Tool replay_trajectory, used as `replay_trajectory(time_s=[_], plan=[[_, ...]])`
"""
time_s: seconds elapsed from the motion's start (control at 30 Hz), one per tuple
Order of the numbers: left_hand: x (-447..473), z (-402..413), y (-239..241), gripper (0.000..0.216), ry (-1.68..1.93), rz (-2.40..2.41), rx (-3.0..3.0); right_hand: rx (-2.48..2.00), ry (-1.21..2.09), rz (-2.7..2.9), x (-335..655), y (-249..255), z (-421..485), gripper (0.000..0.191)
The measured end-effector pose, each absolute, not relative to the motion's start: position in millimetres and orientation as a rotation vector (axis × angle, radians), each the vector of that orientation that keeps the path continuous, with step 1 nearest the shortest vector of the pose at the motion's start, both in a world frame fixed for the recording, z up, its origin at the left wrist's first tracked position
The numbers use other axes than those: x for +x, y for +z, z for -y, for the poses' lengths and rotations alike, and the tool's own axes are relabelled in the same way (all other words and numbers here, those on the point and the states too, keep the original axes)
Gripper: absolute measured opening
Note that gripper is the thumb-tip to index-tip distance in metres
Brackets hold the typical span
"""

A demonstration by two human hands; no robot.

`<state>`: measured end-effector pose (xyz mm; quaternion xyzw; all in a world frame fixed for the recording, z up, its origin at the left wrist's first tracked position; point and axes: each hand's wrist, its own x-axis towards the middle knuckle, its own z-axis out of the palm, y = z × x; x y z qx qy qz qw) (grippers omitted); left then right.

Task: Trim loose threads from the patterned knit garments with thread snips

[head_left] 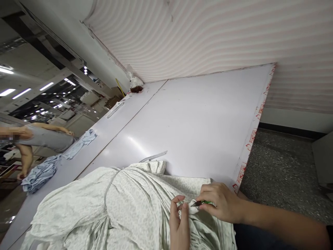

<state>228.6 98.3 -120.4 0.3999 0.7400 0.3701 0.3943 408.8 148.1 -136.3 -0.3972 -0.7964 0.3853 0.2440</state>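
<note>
A large heap of pale fabric (135, 198) with a light grey-green spotted print lies gathered at the table's near edge. A thin cord or strip runs round part of the heap. My right hand (221, 201) is closed around small thread snips (197, 203) with dark pointed blades and a bit of green at the handle. Their tips point left, at a small bunched edge of the fabric. My left hand (179, 220) is beside those tips, thumb and fingers curled together on that same edge. My fingers partly cover the held spot.
The white table (197, 118) has a seam along it and red-printed tape (251, 140) on its right edge. A clear strip (154, 157) lies just past the fabric. At left, a person (49, 137) stands near blue cloth (41, 173). Striped sheeting (208, 38) hangs behind.
</note>
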Motion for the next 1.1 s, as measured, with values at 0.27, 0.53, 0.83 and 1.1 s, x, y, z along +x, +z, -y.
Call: replay_trajectory(time_s=[0.27, 0.53, 0.83, 1.1], plan=[[227, -101, -123, 0.042, 0.898, -1.924, 1.002, -1.09, 1.09, 2.139, 409, -134, -148, 0.02], [186, -92, -136, 0.018, 0.589, -1.958, 2.43, -1.48, 1.108, 2.019, 432, -166, -161, 0.025], [266, -130, -167, 0.007, 0.371, -1.768, 2.097, -1.667, 1.051, 2.019, 420, -170, -173, 0.021], [256, -131, -160, 0.034, 0.515, -1.706, 1.923, -1.65, 1.059, 1.893, 425, -167, -164, 0.011]])
